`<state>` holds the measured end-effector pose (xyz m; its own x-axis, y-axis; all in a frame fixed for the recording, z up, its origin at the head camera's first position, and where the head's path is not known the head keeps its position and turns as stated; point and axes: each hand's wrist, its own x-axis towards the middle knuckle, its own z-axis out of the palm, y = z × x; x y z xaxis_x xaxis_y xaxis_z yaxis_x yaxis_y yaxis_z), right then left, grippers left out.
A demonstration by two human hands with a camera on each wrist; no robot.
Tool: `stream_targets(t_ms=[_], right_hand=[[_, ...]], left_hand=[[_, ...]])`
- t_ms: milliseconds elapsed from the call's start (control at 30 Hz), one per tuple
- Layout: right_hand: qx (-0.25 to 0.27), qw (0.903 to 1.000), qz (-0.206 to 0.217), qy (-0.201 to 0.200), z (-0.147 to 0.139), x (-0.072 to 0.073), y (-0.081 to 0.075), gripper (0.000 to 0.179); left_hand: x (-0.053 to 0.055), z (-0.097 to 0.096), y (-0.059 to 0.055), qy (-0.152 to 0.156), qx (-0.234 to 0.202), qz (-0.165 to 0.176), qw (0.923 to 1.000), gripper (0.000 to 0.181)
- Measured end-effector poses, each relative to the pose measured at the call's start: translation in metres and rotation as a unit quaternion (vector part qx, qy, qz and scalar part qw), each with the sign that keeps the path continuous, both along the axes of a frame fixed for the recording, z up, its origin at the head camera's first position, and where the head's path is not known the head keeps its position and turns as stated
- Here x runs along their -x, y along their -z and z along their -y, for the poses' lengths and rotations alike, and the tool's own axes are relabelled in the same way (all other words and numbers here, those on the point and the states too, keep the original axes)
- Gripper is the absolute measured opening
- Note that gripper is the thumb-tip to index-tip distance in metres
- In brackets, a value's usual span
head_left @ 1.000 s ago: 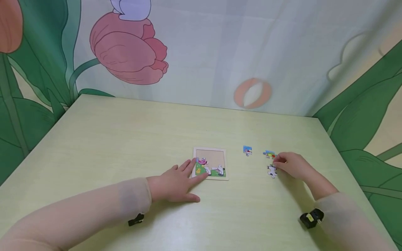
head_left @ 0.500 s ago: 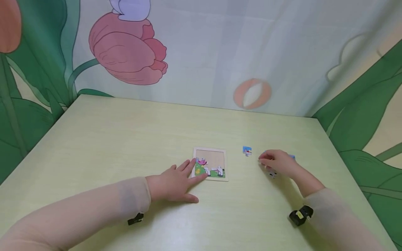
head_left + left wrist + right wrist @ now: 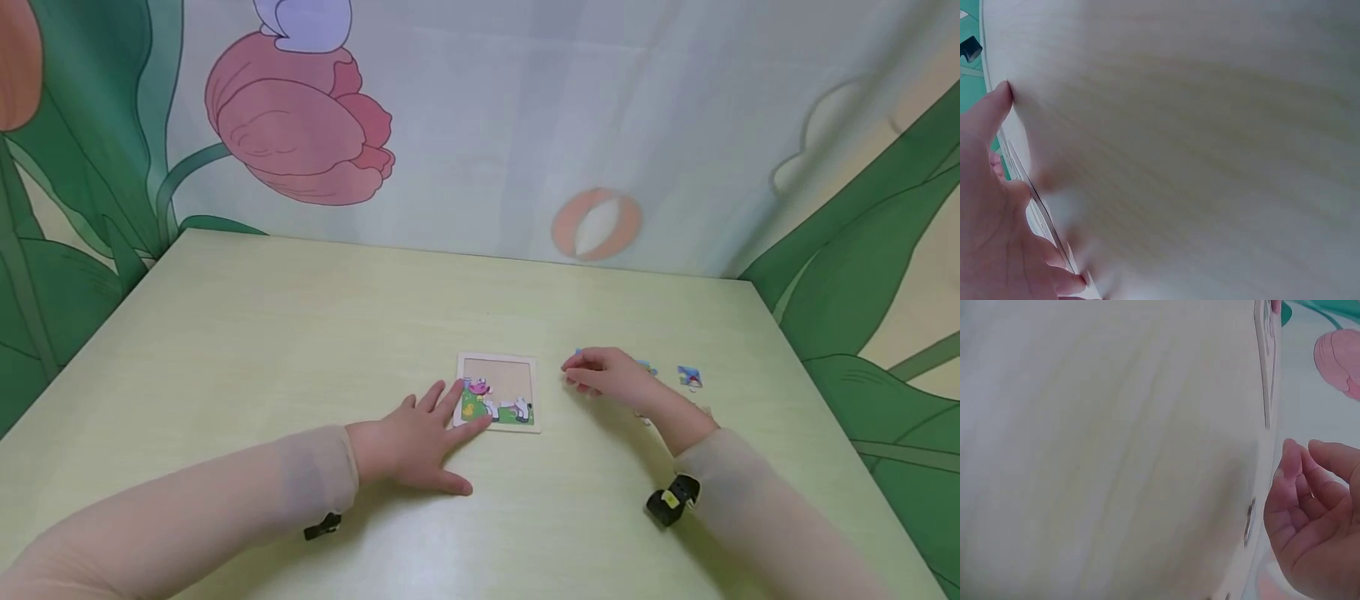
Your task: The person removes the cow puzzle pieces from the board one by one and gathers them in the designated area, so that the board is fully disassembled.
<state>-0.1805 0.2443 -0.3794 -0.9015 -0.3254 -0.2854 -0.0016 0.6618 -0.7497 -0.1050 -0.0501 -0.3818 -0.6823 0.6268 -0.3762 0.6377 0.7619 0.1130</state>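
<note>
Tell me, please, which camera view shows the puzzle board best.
The head view: it shows the board from above, only partly covered by the left hand. The left wrist view shows it nearly edge-on, partly hidden; the right wrist view, a thin strip.

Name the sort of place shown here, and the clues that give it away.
Probably an indoor play or activity corner, though the wider room is out of view: a pale table, a backdrop printed with big cartoon flowers, and a small framed animal puzzle with loose pieces beside it.
</note>
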Motion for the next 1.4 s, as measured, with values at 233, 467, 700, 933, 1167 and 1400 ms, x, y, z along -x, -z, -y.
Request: stream_targets(t_ms=[233,467,700,933,1167,1400], right_hand=[[0.031,0.9992,0.006,-0.023,0.034,0.004,-0.001,0.023],[-0.009,0.9961,-0.025,-0.084,0.067,0.005,0.003,0.025],[-0.092,0.9852,-0.04,-0.139,0.093,0.001,0.002,0.034],[-0.094,0.9865,-0.036,-0.129,0.099,0.002,0.002,0.03],[-0.071,0.9916,-0.027,-0.104,0.101,0.003,0.003,0.024],[-0.064,0.9937,-0.019,-0.09,0.105,0.004,0.003,0.017]], left_hand=[[0.001,0.0,-0.002,-0.002,0.006,0.0,1.0,0.085],[0.002,0.001,-0.003,0.0,0.007,-0.001,1.0,0.084],[0.003,0.002,-0.005,0.013,0.004,-0.01,0.9999,0.083],[0.003,0.001,-0.005,0.012,0.007,-0.01,0.9999,0.084],[0.001,0.002,-0.004,0.009,0.004,-0.006,0.9999,0.084],[-0.001,0.002,-0.004,0.014,0.008,-0.01,0.9998,0.083]])
